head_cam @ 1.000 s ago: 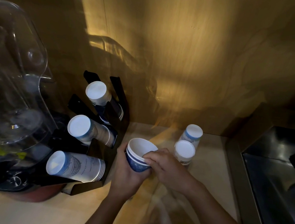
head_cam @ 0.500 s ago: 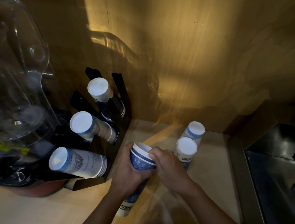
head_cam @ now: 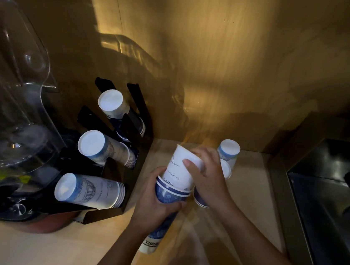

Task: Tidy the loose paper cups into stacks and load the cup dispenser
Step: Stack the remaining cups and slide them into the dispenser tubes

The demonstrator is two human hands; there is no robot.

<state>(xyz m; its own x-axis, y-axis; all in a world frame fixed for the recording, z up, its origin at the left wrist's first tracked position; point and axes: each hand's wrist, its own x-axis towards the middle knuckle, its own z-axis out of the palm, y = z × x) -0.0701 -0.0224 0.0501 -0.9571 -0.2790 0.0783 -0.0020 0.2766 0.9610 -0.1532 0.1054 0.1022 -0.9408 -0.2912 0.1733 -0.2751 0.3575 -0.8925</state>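
Right now my left hand (head_cam: pixel 157 204) is wrapped tight around a blue cup stack (head_cam: pixel 167 197) held over the counter (head_cam: pixel 26 244), just right of the black dispenser (head_cam: pixel 141 128). My right hand (head_cam: pixel 205 175) pinches a white cup (head_cam: pixel 182 166), its rim part-way into the stack's top. I judge I should keep the cup in line with the stack and press gently so no rim buckles. Two more stacks (head_cam: pixel 228 151) wait just behind, bottoms up.
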